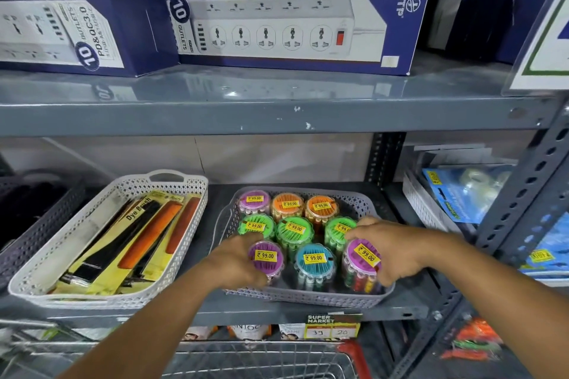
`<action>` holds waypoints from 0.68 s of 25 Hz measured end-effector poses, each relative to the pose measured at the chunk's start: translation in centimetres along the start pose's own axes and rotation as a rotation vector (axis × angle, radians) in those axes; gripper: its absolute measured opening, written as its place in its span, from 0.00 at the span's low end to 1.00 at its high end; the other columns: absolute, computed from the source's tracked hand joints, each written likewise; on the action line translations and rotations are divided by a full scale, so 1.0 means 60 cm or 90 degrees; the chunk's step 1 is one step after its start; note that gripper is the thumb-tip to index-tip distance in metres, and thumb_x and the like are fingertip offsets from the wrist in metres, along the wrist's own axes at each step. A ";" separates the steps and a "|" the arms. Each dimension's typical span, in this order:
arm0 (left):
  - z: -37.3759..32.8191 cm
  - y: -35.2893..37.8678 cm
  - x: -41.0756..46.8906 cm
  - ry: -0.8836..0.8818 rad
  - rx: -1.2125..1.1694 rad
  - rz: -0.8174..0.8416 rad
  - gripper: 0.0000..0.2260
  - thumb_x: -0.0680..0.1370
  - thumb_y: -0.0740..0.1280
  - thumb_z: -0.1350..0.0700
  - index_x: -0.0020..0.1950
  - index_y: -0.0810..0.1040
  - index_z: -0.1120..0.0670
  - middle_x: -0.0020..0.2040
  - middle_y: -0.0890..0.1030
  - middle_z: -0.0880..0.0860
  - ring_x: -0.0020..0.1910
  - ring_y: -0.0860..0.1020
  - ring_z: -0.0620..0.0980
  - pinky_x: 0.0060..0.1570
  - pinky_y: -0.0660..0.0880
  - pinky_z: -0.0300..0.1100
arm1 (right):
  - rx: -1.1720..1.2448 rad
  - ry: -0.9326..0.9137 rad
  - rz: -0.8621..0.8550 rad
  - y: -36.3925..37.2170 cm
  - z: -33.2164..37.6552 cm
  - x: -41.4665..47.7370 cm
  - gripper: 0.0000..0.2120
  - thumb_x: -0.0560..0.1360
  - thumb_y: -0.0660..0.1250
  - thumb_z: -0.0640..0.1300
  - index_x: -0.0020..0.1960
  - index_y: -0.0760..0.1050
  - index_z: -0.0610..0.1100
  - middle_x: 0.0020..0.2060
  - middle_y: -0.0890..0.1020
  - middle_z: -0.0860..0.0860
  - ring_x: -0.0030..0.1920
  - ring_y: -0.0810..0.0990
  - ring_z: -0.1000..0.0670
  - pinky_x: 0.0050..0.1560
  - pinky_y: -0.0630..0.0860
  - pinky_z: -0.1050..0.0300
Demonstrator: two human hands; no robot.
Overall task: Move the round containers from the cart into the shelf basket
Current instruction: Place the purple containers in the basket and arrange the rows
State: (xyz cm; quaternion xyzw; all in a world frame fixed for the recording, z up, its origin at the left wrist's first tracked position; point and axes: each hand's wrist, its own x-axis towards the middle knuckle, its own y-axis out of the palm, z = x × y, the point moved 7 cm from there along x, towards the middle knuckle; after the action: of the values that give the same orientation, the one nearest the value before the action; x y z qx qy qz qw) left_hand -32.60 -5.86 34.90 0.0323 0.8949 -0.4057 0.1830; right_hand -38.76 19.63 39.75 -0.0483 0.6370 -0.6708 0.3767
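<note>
Hidden: we note the wire cart is cut off below | Grip: left hand clasps purple-lidded container, right hand clasps pink-lidded container, both in grey shelf basket front row | Nearby: teal-lidded container between; comb basket left.

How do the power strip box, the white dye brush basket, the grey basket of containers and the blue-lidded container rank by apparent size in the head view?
1. Power strip box.
2. and 3. White dye brush basket and grey basket of containers: too alike to rank.
4. Blue-lidded container, clearly smallest.
</note>
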 end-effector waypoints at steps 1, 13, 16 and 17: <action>0.002 0.000 0.000 0.000 -0.009 0.005 0.47 0.63 0.79 0.59 0.77 0.61 0.49 0.70 0.73 0.53 0.62 0.77 0.52 0.60 0.79 0.49 | -0.005 -0.003 0.003 0.003 -0.001 0.002 0.46 0.62 0.77 0.42 0.74 0.59 0.53 0.64 0.64 0.54 0.63 0.67 0.51 0.61 0.72 0.58; 0.020 0.003 -0.001 0.019 -0.101 0.032 0.44 0.66 0.74 0.60 0.78 0.59 0.45 0.71 0.72 0.55 0.52 0.83 0.48 0.53 0.82 0.54 | -0.043 -0.043 0.001 0.038 0.007 0.009 0.43 0.68 0.68 0.31 0.74 0.55 0.58 0.72 0.62 0.55 0.70 0.60 0.51 0.68 0.65 0.57; 0.022 0.005 0.001 0.019 -0.099 0.029 0.44 0.66 0.74 0.59 0.78 0.58 0.44 0.71 0.72 0.54 0.54 0.81 0.48 0.54 0.82 0.50 | 0.018 -0.032 -0.031 0.033 -0.002 0.000 0.44 0.68 0.68 0.32 0.75 0.54 0.57 0.74 0.58 0.55 0.72 0.61 0.52 0.69 0.63 0.59; 0.024 0.005 0.002 0.020 -0.102 0.028 0.44 0.66 0.74 0.59 0.78 0.58 0.44 0.71 0.72 0.54 0.55 0.80 0.48 0.54 0.82 0.50 | 0.067 -0.009 -0.054 0.032 -0.009 -0.004 0.43 0.68 0.71 0.36 0.75 0.54 0.56 0.74 0.60 0.54 0.71 0.63 0.51 0.68 0.65 0.58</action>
State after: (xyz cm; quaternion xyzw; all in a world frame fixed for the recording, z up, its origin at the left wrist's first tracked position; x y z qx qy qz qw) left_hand -32.21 -6.70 33.77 0.0434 0.9263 -0.3282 0.1799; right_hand -38.02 20.40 38.03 -0.0600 0.5960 -0.7182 0.3542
